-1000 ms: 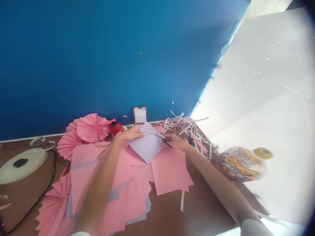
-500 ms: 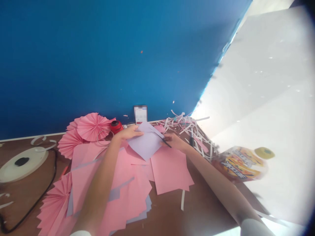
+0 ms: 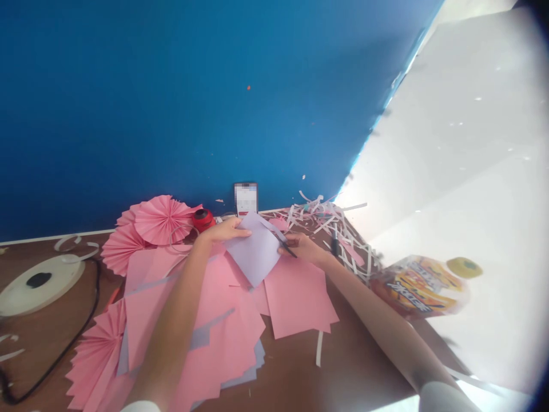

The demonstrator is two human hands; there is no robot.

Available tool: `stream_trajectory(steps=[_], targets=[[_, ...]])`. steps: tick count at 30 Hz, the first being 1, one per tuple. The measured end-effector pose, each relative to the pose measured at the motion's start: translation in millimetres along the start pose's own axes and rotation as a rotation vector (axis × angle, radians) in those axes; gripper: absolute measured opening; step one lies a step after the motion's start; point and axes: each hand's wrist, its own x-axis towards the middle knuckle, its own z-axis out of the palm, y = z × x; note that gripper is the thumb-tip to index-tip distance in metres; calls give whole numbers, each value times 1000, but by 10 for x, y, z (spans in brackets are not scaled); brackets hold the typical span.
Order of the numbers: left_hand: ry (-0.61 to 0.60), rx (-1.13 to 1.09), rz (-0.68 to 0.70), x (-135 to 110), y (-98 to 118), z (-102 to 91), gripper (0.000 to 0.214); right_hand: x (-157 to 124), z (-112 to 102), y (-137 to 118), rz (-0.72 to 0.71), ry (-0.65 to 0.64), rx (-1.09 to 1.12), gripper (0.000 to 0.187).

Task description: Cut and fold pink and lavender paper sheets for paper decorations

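Note:
My left hand grips the top edge of a lilac paper sheet, which is folded or doubled at its upper corner. My right hand closes on a pair of dark scissors at the sheet's right edge, with only a narrow black blade showing. Under both hands lie overlapping pink paper sheets, with lilac sheets showing beneath them. Pleated pink paper fans sit beyond my left hand.
A brown table meets a blue wall. A heap of white paper strips lies at the back, with a black marker. A red tape roll, a phone, a round white object, a black cable and a yellow packet surround them.
The lilac sheet has turned slightly, and the scissor blade sits a little further left along it. My hands have hardly moved, and the view has drifted slightly.

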Motion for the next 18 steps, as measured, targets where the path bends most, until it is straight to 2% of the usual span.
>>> stream_trajectory(steps=[6,13,18], targets=[[4,-44,26,39,13,36,56,11,-12,14,11,14,-39,40],[71,-61,23,61,26,104,53,-19,-3,7,60,12,-23,38],[50,-30,13,46,83,140,51,-22,7,-26,51,7,-9,35]])
